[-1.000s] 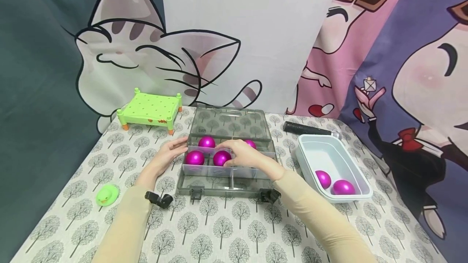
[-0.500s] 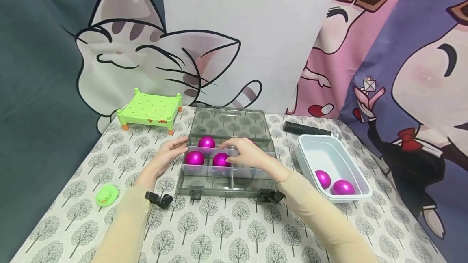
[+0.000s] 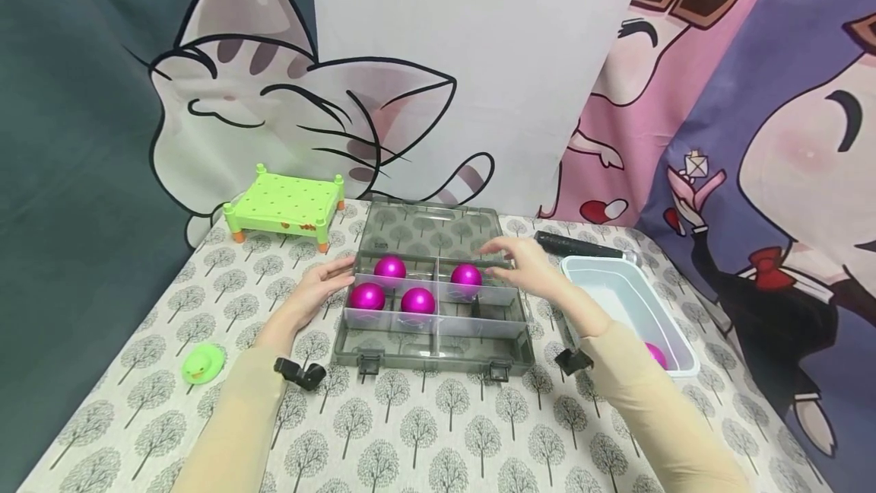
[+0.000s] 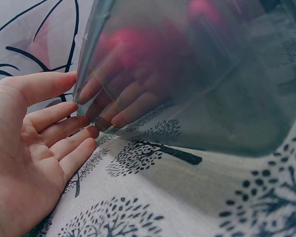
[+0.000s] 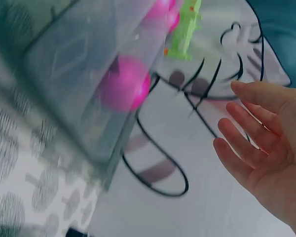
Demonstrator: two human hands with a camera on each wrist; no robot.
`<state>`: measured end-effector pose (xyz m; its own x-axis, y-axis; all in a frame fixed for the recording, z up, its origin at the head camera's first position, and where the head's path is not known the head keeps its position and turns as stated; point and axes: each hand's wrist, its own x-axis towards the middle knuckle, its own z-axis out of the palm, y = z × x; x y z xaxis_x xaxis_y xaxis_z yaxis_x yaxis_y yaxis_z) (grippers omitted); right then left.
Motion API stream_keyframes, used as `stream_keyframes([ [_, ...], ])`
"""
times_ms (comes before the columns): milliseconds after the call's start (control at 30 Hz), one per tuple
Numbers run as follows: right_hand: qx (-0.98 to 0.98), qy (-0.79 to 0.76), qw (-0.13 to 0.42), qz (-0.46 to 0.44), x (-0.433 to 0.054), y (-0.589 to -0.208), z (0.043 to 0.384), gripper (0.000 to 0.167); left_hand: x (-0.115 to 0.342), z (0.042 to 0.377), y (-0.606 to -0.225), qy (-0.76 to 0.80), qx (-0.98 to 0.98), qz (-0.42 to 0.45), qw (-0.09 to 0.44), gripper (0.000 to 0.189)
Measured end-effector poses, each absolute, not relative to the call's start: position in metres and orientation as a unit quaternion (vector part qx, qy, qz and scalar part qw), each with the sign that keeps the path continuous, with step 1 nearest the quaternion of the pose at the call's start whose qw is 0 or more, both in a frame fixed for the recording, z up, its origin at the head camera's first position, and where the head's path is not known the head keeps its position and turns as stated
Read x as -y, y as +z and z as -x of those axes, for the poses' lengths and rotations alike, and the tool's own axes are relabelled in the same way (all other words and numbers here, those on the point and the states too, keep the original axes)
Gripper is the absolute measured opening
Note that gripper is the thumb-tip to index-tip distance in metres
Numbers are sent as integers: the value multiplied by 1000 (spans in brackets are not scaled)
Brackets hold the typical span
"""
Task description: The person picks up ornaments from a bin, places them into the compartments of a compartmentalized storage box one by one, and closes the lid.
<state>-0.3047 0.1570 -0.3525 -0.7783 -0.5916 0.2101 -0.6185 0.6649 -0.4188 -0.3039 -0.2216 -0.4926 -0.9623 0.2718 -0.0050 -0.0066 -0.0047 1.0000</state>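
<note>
A smoky clear divided box (image 3: 438,362) lies with its lid (image 3: 431,230) laid back. Inside it sit several magenta balls: one at back left (image 3: 390,268), one at back right (image 3: 466,277), and two in the middle row, at left (image 3: 367,297) and beside it (image 3: 417,302). My left hand (image 3: 311,295) rests its straight fingertips against the box's left side, as the left wrist view also shows. Above the box's right end hovers my right hand (image 3: 530,268), fingers spread around nothing. In the right wrist view that hand (image 5: 266,143) is apart from the box.
A pale blue tub (image 3: 691,348) stands right of the box, with a magenta ball (image 3: 655,355) partly hidden by my right forearm. Behind it lies a black-handled object (image 3: 582,245). At left are a green toy bed (image 3: 284,202) and a green toy duck (image 3: 202,364).
My right hand has left the ball in the middle row and moved right, over the box's right end. The back-right ball now shows fully. My left hand has stayed at the box.
</note>
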Motion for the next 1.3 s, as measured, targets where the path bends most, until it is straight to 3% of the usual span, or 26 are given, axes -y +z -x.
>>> stream_keyframes([
  [233, 926, 233, 59, -291, -201, -346, 310, 33, 221, 303, -493, 699, -702, -97, 97, 63],
  [700, 948, 197, 15, -250, -277, -350, 319, 30, 223, 303, -494, 699, -702, -97, 96, 62],
  [1300, 945, 125, -181, -243, -311, -353, 311, 58, 221, 305, -497, 703, -698, -98, 95, 62],
])
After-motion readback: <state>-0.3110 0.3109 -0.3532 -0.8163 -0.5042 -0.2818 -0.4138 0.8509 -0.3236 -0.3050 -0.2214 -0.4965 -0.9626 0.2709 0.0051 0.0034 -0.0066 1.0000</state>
